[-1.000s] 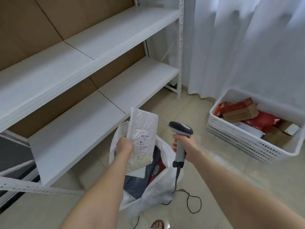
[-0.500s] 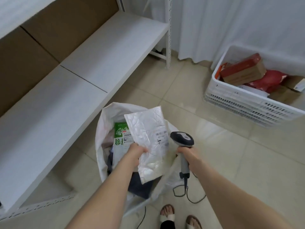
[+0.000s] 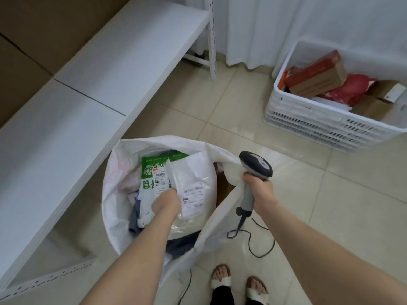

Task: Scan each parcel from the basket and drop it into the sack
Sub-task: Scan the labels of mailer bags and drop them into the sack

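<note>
So the person's left hand [image 3: 167,202] is down in the mouth of the white sack [image 3: 110,194], fingers curled round the near end of a white bubble mailer [image 3: 196,172]. The mailer is label side up, and its long axis runs away from the person toward the far rim. It's lying partly over a green-and-white pouch [image 3: 149,170] that's in there too. It sits inside the rim, just ahead of the left hand and off to the left of the right hand.

The right hand [image 3: 261,190] is wrapped round the handle of the barcode scanner [image 3: 256,165]. It looks like it's got the sack's right rim bunched against the handle as well, which holds the mouth open. The scanner's cable [image 3: 251,243] trails on the floor.

Judging by that, all that's needed is for the left hand to let go, since the mailer is over the opening and has nowhere to fall but in. The basket [image 3: 308,122] with more boxes and a red bag is well off to the right, so it's nearer the scanner hand than the free one.
</note>
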